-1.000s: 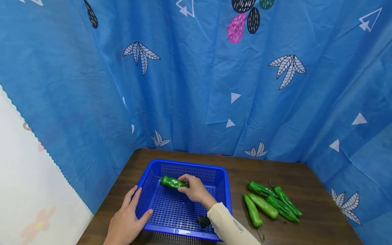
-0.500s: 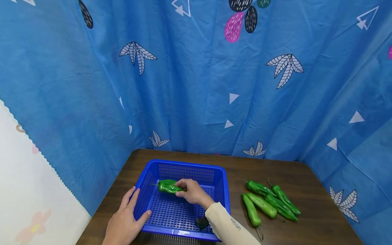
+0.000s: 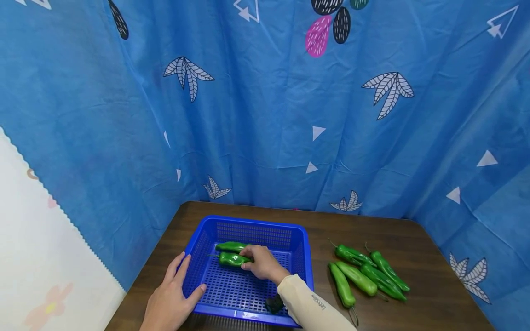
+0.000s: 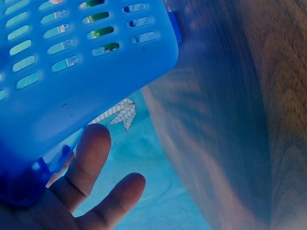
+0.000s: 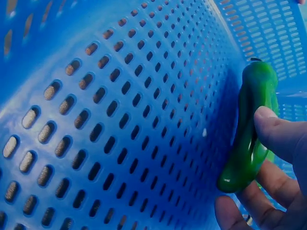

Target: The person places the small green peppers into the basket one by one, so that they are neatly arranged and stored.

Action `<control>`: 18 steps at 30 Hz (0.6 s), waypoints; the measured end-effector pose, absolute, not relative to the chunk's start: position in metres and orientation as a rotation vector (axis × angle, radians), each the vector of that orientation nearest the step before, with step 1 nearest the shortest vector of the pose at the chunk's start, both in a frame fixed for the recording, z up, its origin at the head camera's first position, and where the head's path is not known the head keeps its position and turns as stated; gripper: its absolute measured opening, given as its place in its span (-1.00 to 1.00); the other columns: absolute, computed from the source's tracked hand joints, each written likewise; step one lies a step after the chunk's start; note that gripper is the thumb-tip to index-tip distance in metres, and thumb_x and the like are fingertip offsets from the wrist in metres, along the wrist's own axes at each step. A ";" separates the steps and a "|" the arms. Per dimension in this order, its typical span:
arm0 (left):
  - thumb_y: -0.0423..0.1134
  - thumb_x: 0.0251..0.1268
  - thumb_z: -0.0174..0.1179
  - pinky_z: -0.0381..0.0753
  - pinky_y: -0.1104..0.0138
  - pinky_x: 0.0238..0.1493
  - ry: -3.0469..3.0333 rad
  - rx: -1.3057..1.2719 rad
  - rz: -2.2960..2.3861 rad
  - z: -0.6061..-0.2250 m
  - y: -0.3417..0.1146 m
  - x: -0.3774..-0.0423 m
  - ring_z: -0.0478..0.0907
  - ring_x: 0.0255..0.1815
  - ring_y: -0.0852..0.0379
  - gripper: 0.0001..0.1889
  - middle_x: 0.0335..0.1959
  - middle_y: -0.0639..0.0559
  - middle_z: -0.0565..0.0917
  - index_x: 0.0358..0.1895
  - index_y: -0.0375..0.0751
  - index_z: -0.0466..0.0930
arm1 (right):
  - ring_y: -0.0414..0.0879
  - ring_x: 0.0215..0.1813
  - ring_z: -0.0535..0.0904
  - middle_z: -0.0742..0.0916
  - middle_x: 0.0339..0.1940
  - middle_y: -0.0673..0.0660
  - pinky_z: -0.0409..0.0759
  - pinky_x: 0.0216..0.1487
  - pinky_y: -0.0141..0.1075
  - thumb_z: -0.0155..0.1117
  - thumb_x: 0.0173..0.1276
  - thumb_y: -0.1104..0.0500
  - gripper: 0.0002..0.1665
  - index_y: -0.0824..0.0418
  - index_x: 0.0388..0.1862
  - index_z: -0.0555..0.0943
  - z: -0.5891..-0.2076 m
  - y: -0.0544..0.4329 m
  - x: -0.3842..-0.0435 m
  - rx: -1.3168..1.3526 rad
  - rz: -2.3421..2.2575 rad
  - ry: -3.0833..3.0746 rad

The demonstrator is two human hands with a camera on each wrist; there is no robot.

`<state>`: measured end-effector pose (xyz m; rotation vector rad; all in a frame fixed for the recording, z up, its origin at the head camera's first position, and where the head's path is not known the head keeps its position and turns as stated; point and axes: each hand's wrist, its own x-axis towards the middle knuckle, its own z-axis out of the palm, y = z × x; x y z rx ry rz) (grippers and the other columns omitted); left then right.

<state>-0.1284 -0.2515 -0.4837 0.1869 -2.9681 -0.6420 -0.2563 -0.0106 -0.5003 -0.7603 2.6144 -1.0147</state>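
Observation:
My right hand (image 3: 265, 264) is inside the blue plastic basket (image 3: 256, 314), thumb and fingers pinching a long green pepper (image 3: 231, 259) low over the slotted floor. In the right wrist view the thumb presses the near side of this glossy pepper (image 5: 254, 96), with fingers under its blunt end. Another green pepper (image 3: 232, 247) lies right behind it, partly covered by the hand. At the basket's front left corner my left hand (image 3: 171, 294) rests with its fingers spread along the outer side. Its fingers (image 4: 91, 153) lie fairly straight beside the basket wall (image 4: 62, 115) in the left wrist view.
Several green peppers (image 3: 378, 279) lie in a loose group on the brown wooden table (image 3: 323, 230), right of the basket. A small black object (image 3: 273, 304) is near the sleeve (image 3: 310, 301) at the basket's front. A blue curtain (image 3: 265, 115) hangs behind the table.
My right hand has brought its pepper slightly toward the front of the basket, so the pepper behind now shows apart from it. The left hand stays at the corner.

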 end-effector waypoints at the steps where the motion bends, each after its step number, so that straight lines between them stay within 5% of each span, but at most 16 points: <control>1: 0.39 0.19 0.23 0.63 0.07 -0.40 -2.968 0.187 -0.640 -0.484 -0.251 -0.128 0.68 0.03 -0.26 0.00 0.59 -0.10 0.11 0.57 -0.13 0.17 | -0.10 0.03 0.70 0.80 -0.03 0.03 0.61 0.08 -0.21 0.46 0.29 0.16 -0.67 0.12 0.04 0.71 -0.500 -0.010 -0.256 -0.756 -1.004 2.624; 18: 0.37 0.21 0.23 0.51 0.19 -0.53 -2.957 0.178 -0.658 -0.483 -0.250 -0.128 0.72 -0.15 -0.08 -0.01 0.60 -0.07 0.11 0.57 -0.14 0.17 | -0.10 -0.02 0.71 0.81 -0.12 0.02 0.60 0.07 -0.20 0.51 0.20 0.22 -0.67 0.14 -0.03 0.74 -0.509 -0.013 -0.260 -0.783 -1.014 2.680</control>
